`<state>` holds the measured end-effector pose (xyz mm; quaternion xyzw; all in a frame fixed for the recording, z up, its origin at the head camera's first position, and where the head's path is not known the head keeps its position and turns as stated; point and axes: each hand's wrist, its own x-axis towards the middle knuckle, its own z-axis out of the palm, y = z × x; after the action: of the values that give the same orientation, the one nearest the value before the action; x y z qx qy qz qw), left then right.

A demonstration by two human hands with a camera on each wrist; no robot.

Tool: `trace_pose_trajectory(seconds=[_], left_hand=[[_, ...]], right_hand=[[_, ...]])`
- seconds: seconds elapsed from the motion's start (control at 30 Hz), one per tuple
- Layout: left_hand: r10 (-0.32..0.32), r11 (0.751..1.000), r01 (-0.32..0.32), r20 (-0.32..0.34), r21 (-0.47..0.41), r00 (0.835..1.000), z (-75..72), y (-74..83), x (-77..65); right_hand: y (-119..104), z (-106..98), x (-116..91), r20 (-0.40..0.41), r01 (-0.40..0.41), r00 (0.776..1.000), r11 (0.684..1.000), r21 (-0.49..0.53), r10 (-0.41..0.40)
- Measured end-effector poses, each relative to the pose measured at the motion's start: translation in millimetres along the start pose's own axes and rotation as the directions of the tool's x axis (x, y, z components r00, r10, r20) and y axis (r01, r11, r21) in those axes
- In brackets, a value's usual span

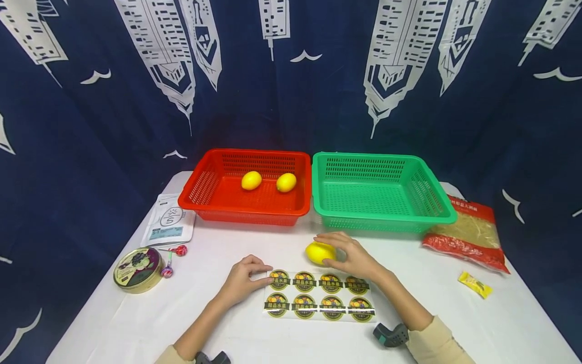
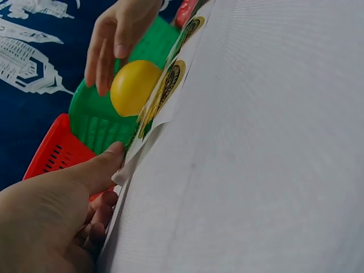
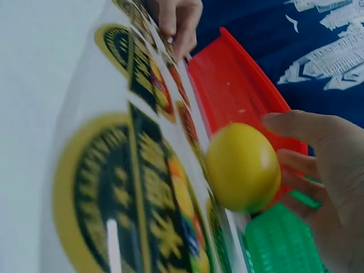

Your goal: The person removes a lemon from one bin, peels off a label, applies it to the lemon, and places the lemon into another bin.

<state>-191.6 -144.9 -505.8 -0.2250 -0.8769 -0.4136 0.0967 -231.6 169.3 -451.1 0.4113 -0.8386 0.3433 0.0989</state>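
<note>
A yellow lemon [image 1: 320, 252] lies on the white table just behind a sheet of round fruit stickers [image 1: 319, 296]. My right hand [image 1: 347, 255] is around its right side, fingers spread over the far side and thumb near the front. In the right wrist view a gap shows between parts of that hand and the lemon [image 3: 243, 168]. My left hand [image 1: 245, 280] pinches the sticker sheet at its far left corner, where the edge lifts slightly in the left wrist view. Its thumb [image 2: 108, 162] lies against the sheet's edge, with the other fingers curled below.
A red basket [image 1: 245, 215] holding two lemons stands behind, beside a green basket [image 1: 386, 220]. At left are a white pouch [image 1: 170, 220], a round tin [image 1: 138, 269] and two lollipops [image 1: 181, 250]. At right lie a red-and-clear food bag [image 1: 473, 232] and a yellow wrapped candy [image 1: 475, 284].
</note>
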Motion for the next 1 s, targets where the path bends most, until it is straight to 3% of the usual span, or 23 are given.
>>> trace_pose_trajectory(seconds=[0.17,0.27,0.37,0.5,0.6,0.77,1.0], left_hand=[[0.012,1.0,-0.012,-0.002,-0.005,1.0,-1.1,-1.2,0.9],[-0.006,0.999,0.006,-0.009,-0.036,1.0,-2.0,-1.5,2.0],[-0.072,0.991,0.072,0.006,-0.114,0.997,-2.2,-1.6,2.0],[-0.175,0.945,0.185,0.062,-0.268,0.983,-3.2,2.7,1.5],[-0.202,0.905,0.226,0.103,-0.36,0.974,-8.8,15.0,1.1],[-0.192,0.871,0.232,0.136,-0.433,0.972,-22.0,37.7,0.9],[-0.189,0.834,0.249,0.168,-0.493,0.967,-26.0,39.4,2.2]], right_hand=[[-15,16,10,-0.13,0.066,0.99,0.997,0.051,-0.059],[-25,30,17,-0.151,0.107,0.984,0.992,0.073,-0.095],[-36,44,24,-0.127,0.092,0.989,0.99,0.103,-0.079],[-44,58,30,-0.081,0.023,0.997,0.993,0.117,-0.014],[-47,63,33,-0.061,-0.007,0.998,0.994,0.109,0.013],[-47,67,34,-0.066,-0.004,0.998,0.995,0.103,0.011],[-45,71,35,-0.12,0.013,0.993,0.993,0.117,0.001]])
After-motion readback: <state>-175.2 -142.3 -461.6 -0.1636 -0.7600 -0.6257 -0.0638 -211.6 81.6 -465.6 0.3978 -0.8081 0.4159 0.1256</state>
